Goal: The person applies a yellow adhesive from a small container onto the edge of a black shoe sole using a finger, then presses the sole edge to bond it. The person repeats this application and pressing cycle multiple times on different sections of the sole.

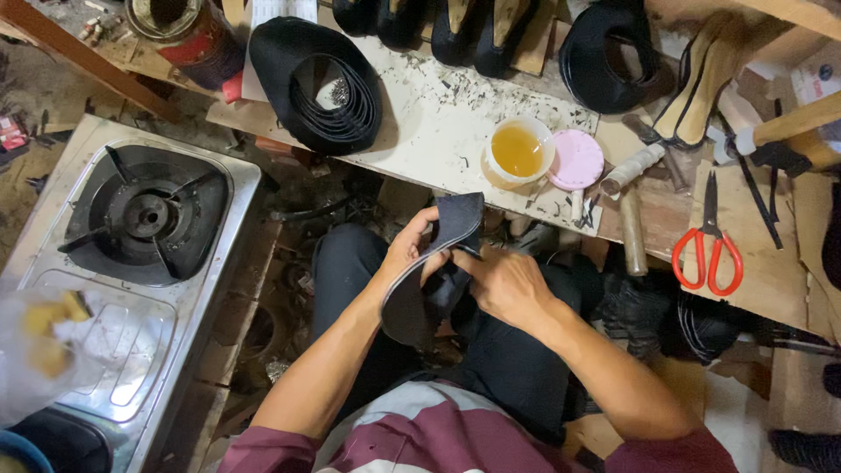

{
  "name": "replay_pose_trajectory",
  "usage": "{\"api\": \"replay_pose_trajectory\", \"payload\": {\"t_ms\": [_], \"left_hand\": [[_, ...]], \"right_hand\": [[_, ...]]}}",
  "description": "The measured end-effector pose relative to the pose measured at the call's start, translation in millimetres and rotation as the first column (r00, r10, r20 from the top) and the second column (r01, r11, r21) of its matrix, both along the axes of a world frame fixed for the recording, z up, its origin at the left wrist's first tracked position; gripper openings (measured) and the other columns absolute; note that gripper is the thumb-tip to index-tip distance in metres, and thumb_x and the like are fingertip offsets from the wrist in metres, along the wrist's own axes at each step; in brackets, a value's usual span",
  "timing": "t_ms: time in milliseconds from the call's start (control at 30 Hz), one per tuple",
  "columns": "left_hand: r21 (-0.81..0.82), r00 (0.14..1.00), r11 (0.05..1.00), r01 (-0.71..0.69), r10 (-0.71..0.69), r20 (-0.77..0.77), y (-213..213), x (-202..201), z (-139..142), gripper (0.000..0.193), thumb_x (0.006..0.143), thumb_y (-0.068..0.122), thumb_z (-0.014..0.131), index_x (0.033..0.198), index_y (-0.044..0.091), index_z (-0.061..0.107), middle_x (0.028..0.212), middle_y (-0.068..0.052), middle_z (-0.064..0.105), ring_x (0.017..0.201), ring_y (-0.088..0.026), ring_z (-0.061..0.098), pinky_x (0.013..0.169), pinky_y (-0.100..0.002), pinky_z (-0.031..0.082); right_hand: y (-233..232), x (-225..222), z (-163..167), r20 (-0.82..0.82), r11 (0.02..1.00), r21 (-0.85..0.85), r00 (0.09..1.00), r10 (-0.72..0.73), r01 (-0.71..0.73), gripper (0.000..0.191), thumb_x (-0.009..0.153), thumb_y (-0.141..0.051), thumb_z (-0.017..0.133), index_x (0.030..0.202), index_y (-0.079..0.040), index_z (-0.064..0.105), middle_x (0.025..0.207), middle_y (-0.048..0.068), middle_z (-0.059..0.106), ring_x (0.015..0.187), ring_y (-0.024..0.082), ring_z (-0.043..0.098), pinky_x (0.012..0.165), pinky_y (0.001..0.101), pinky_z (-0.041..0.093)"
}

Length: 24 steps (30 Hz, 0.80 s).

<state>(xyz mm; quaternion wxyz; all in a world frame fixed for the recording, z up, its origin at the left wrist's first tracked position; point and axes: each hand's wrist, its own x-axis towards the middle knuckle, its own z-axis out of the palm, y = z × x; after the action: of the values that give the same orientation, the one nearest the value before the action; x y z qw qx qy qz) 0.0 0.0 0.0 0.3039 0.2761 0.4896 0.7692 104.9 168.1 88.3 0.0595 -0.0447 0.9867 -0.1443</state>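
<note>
Black sole piece (435, 263), red-handled scissors (708, 250), pink lid (575, 160), maroon-and-grey striped shirt (455, 438)

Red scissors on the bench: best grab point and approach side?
Take the red scissors by the looped handles, coming from above on the near side. They lie flat on the bench, handles toward the person, closed blades pointing away; the loops are the widest, safest part.

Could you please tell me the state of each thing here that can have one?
Dark curved sole-shaped piece: held, bent.
Left hand: gripping the piece.
Right hand: gripping the piece.
White cup of amber liquid: uncovered.
Pink round lid: off, beside cup.
Red-handled scissors: closed.
Steel gas burner: unlit.
</note>
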Motion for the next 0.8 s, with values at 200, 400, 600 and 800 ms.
{"api": "replay_pose_trajectory", "payload": {"t_ms": [200, 400, 600, 800], "left_hand": [[-0.007, 0.969, 0.997, -0.072, 0.069, -0.236, -4.7, -0.8, 14.6, 0.058, 0.087, -0.01, 0.071, 0.141, 0.003, 0.053, 0.128, -0.006, 0.056, 0.125, -0.017, 0.054, 0.112, -0.028, 0.039], [-0.085, 0.991, 0.992, -0.097, 0.088, -0.101, -6.8, -6.2, 17.2, 0.055, 0.085, -0.013, 0.054, 0.138, 0.002, 0.054, 0.128, -0.006, 0.054, 0.122, -0.018, 0.055, 0.104, -0.027, 0.043], [-0.122, 0.956, 0.984, -0.128, 0.089, -0.28, -3.9, -2.0, 21.0, 0.055, 0.08, -0.014, 0.057, 0.134, 0.0, 0.055, 0.123, -0.01, 0.055, 0.122, -0.021, 0.055, 0.108, -0.028, 0.041], [-0.125, 0.948, 0.98, -0.152, 0.109, -0.299, -9.0, -7.8, 21.7, 0.058, 0.08, -0.013, 0.055, 0.136, -0.001, 0.055, 0.126, -0.011, 0.057, 0.123, -0.021, 0.056, 0.109, -0.028, 0.041]], "right_hand": [[21.1, 12.8, -19.3, -0.222, 0.895, -0.37, 0.959, 0.175, -0.249, 0.044, 0.075, -0.004, 0.062, 0.117, -0.013, 0.073, 0.09, 0.012, 0.07, 0.074, 0.033, 0.068, 0.062, 0.0427, 0.056], [10.7, 15.5, -21.6, -0.358, 0.945, -0.185, 0.914, 0.19, -0.268, 0.031, 0.074, -0.007, 0.067, 0.104, -0.002, 0.071, 0.083, 0.013, 0.064, 0.066, 0.033, 0.065, 0.053, 0.044, 0.051], [10.6, 14.0, -27.4, -0.457, 0.95, -0.173, 0.875, 0.158, -0.262, 0.012, 0.08, -0.007, 0.074, 0.084, -0.006, 0.063, 0.072, 0.01, 0.061, 0.063, 0.034, 0.063, 0.055, 0.0451, 0.05], [17.7, 18.3, -12.8, -0.334, 0.905, -0.344, 0.933, 0.131, -0.25, 0.028, 0.07, -0.005, 0.068, 0.098, -0.006, 0.071, 0.086, 0.012, 0.07, 0.069, 0.035, 0.067, 0.055, 0.04, 0.054]]}}
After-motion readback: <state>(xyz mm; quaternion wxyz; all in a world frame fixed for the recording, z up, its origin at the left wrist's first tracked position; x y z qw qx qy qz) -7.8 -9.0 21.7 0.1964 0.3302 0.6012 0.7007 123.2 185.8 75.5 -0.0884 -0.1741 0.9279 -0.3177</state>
